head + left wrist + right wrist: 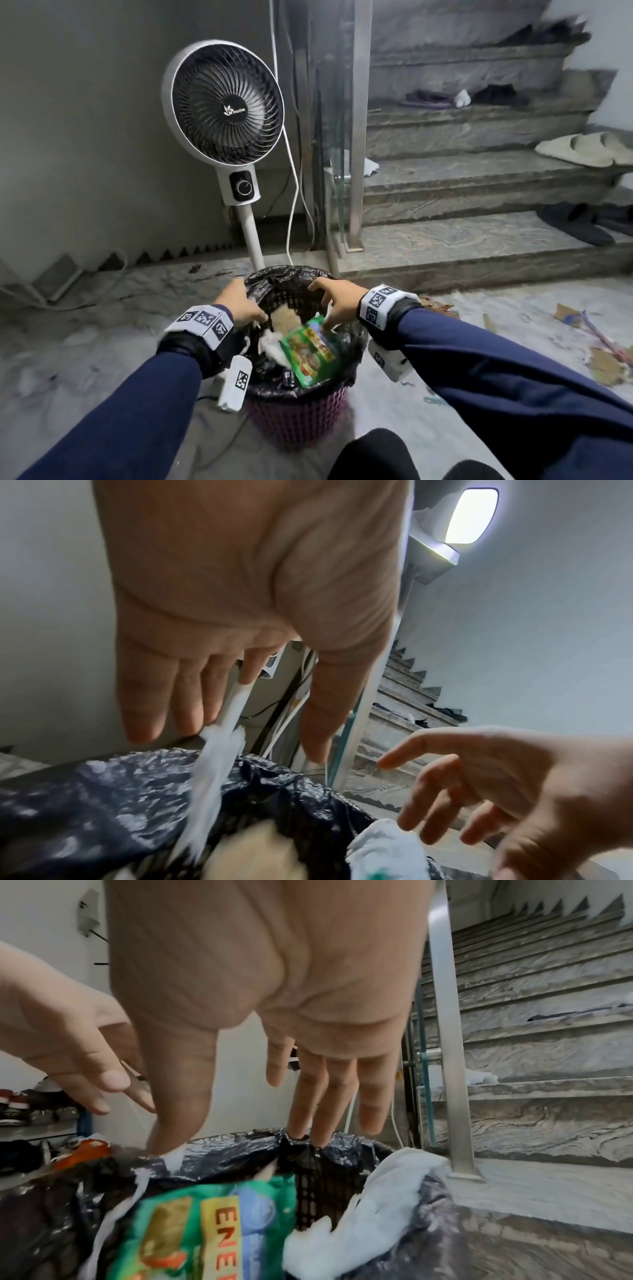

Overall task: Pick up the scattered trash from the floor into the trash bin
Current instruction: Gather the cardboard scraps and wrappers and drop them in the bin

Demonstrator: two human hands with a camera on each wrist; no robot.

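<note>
A purple basket bin (298, 416) with a black liner (274, 279) stands on the floor right before me. Inside it lie a green snack wrapper (308, 351) (205, 1231), white tissue (272, 344) (394, 1191) and a beige lump (286, 320). My left hand (246, 301) (226, 745) hovers over the bin's left rim, fingers straight. A blurred white tissue shred (212, 791) hangs just below its fingers; whether they touch it is unclear. Over the right side, just above the wrapper, my right hand (325, 305) (260, 1139) spreads its fingers and holds nothing.
A white standing fan (224, 102) with cables rises just behind the bin. A steel post (359, 137) with a glass panel and marble stairs (479, 240) carrying slippers lie to the right. Cardboard scraps (604, 366) and bits of litter dot the floor at right. My knee (373, 455) is below the bin.
</note>
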